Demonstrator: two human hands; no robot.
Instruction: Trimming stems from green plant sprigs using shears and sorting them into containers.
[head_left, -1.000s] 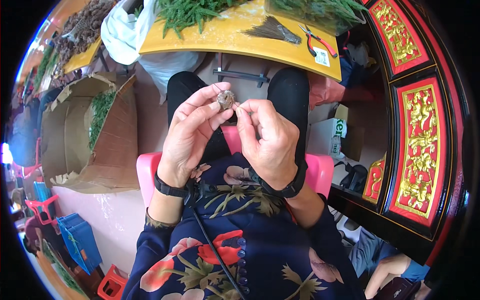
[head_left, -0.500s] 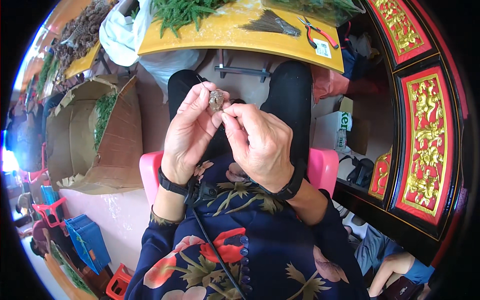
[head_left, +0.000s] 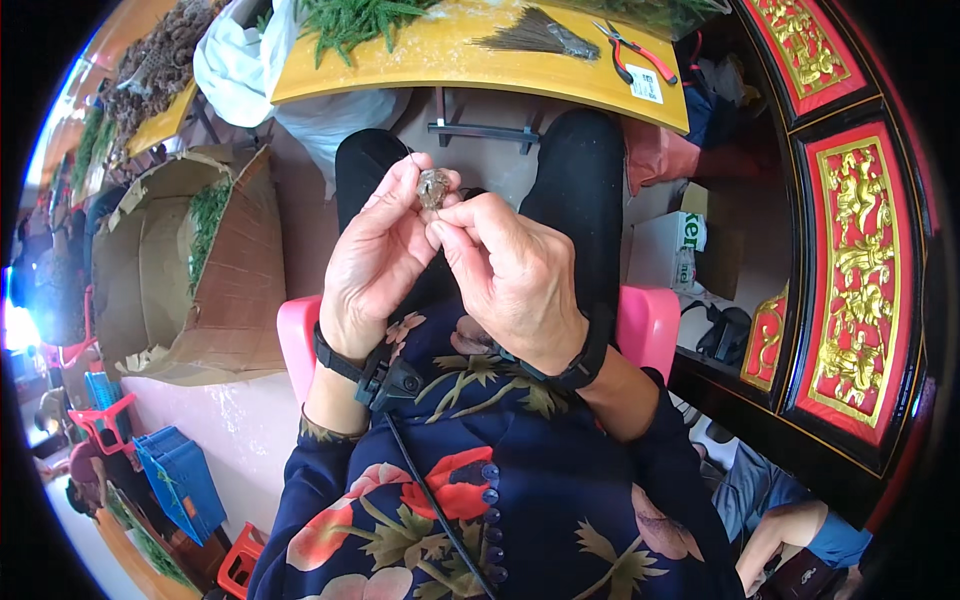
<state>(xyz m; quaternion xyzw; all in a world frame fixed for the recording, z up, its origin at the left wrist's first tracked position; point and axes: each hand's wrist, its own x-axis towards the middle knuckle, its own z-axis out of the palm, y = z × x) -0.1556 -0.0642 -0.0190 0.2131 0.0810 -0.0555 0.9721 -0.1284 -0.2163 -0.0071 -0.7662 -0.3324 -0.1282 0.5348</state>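
The cone [head_left: 433, 188] is small, brown and roundish, its surface rough and knobbly with paler grey-brown patches. It sits up in the fingertips, above the lap and short of the table [head_left: 400, 75]. The left hand [head_left: 372, 262] grips it between thumb and fingers, which cover its left edge and part of its back. The right hand [head_left: 515, 270] has thumb and forefinger pinched together just below the cone; whether they hold anything is hidden.

Black-clad knees [head_left: 580, 160] flank the hands. On the table lie green sprigs [head_left: 365, 22], a fan of thin dark sticks [head_left: 525, 38] and red-handled pliers [head_left: 650, 58], the pliers partly over a white label [head_left: 647, 86]. A torn carton [head_left: 235, 310] with greenery inside stands to the left, below a white bag [head_left: 238, 65]; carved red-and-gold panels [head_left: 855, 285] close in the right side.
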